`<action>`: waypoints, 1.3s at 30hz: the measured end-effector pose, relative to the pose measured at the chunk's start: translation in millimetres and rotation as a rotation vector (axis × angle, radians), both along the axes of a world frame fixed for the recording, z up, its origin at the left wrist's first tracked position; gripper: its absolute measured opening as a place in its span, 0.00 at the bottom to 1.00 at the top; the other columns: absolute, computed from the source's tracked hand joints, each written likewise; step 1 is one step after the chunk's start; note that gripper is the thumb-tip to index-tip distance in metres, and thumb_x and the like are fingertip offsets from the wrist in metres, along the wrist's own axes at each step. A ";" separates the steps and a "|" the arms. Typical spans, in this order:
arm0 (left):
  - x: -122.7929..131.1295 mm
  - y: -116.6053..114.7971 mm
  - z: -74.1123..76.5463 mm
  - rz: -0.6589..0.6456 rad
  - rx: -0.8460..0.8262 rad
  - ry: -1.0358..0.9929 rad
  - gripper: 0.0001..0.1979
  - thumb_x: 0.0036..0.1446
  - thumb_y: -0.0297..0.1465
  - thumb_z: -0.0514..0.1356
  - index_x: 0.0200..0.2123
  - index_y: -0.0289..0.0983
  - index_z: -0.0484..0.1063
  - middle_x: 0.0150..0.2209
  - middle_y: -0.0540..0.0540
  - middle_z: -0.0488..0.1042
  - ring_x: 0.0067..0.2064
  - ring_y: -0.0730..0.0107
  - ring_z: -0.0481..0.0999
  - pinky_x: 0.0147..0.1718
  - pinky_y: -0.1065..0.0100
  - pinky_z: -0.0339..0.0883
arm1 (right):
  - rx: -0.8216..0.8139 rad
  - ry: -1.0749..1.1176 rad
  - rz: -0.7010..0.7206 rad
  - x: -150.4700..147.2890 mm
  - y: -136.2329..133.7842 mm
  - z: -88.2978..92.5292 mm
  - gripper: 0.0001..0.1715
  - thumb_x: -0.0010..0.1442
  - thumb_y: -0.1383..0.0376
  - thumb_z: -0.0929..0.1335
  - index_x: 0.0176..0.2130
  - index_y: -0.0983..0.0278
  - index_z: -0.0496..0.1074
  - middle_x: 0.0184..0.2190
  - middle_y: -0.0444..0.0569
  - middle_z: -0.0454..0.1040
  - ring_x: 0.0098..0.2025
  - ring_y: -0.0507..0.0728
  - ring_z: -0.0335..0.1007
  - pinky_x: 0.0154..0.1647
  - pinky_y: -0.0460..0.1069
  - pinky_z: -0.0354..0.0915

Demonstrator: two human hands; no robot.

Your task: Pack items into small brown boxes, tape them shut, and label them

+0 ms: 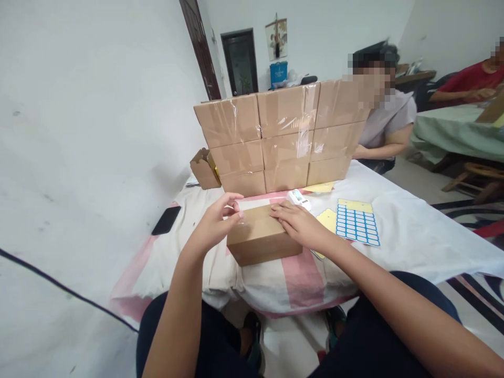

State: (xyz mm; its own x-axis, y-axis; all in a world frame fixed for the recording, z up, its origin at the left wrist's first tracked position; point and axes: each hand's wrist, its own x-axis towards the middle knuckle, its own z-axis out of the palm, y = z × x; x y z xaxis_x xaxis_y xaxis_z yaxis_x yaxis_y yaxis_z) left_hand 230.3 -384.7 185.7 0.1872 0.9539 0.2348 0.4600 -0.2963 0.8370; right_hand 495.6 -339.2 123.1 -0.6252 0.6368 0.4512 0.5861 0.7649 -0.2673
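A closed brown cardboard box (pixel 264 242) lies on the cloth-covered table right in front of me. Its top faces up, with a shiny patch like clear tape near the left end. My right hand (pixel 293 220) rests flat on the top, fingers stretched out toward the far edge. At the left end is my left hand (pixel 220 218), its fingers curved and thumb apart from the index finger; the thumb tip is by the box's top left edge. Nothing shows between those fingers. Just beyond the right hand sits a small white device (pixel 298 199).
A wall of stacked, tape-covered boxes (pixel 285 142) stands behind. An open carton (pixel 205 170) and a black phone (pixel 166 220) are at left. Blue-bordered label sheets (pixel 357 223) and yellow sheets (pixel 327 219) lie right. A person (pixel 394 123) sits beyond the boxes, another (pixel 468 81) farther right.
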 end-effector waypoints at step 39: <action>10.9 28.9 -35.1 -0.080 0.070 0.084 0.30 0.56 0.28 0.60 0.63 0.43 0.62 0.46 0.48 0.64 0.41 0.71 0.77 0.50 0.60 0.71 | -0.018 0.104 0.082 -0.1 -1.2 2.7 0.22 0.69 0.70 0.59 0.56 0.62 0.74 0.59 0.56 0.74 0.65 0.65 0.64 0.63 0.67 0.64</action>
